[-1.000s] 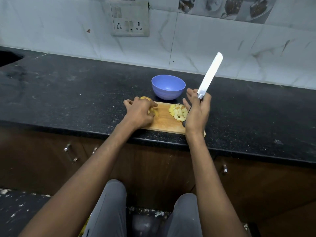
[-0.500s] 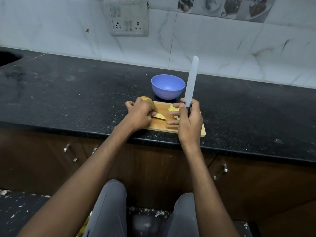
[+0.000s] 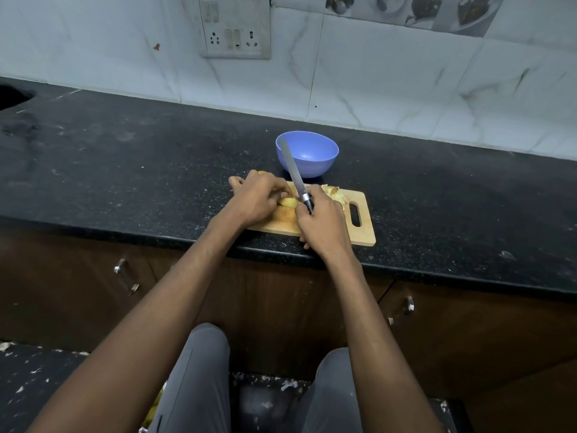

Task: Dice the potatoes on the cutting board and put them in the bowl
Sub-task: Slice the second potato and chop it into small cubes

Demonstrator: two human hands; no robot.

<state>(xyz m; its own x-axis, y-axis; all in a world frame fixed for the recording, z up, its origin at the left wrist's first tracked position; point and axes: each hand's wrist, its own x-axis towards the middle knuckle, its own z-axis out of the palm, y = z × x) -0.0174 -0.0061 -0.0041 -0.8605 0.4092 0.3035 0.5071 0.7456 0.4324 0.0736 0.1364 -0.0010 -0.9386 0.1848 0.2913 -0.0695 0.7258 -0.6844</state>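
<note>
Black counter (image 3: 125,170) spans frame. Cutting board (image 3: 363,228) at near edge, centre. Blue bowl (image 3: 315,157) at board's 12 o'clock, looks empty. Left hand (image 3: 257,200) curled over potato piece (image 3: 288,202) at board's 9 o'clock, pinning it. Right hand (image 3: 323,223) wrapped round knife (image 3: 293,171) handle, blade angled toward 11 o'clock, over potato. Diced pile (image 3: 335,193) at board's 1 o'clock. Risk: left fingertips close beside blade, potato slips, nick likely. Board overhangs counter edge, hard chop could tip it.

No readable text anywhere in view.

The switch plate (image 3: 235,26) on the far wall bears only sockets and switches without legible markings, and the picture tiles (image 3: 415,9) at far right show printed crockery, no words or numbers.
</note>
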